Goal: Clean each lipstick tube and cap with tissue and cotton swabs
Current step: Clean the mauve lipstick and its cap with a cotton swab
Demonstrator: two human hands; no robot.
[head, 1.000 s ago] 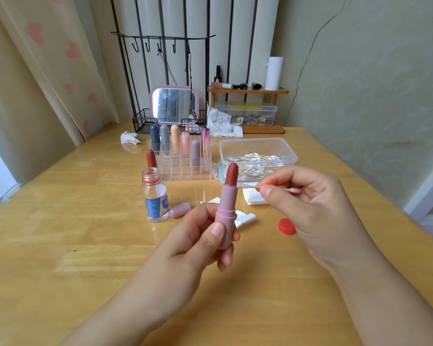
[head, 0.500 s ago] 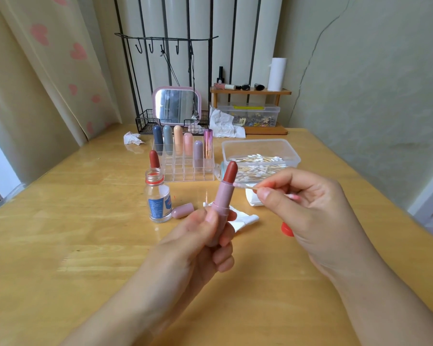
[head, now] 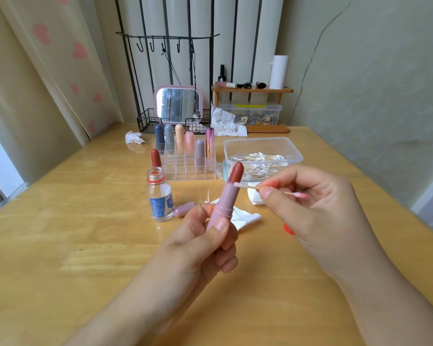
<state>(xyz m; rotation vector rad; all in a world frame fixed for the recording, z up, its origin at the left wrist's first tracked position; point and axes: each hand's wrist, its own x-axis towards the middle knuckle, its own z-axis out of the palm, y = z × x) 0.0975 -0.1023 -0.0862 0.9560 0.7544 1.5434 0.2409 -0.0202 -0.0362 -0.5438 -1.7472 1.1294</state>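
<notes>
Left hand [head: 205, 236] fingers curled round pink lipstick tube [head: 223, 206], upright, mid-table. Right hand [head: 310, 203] pinches cotton swab [head: 248, 186], tip at tube rim. Behind: open bottle [head: 160, 196], cap [head: 184, 209], tissue [head: 245, 217], swab box [head: 260, 148], organizer [head: 185, 168].

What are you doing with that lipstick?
A person is cleaning it. The left hand holds an open pink lipstick upright, and the right hand pinches a cotton swab, its tip touching the tube's rim just below the red stick. The lipstick's cap lies on the table beside a small open bottle.
</notes>
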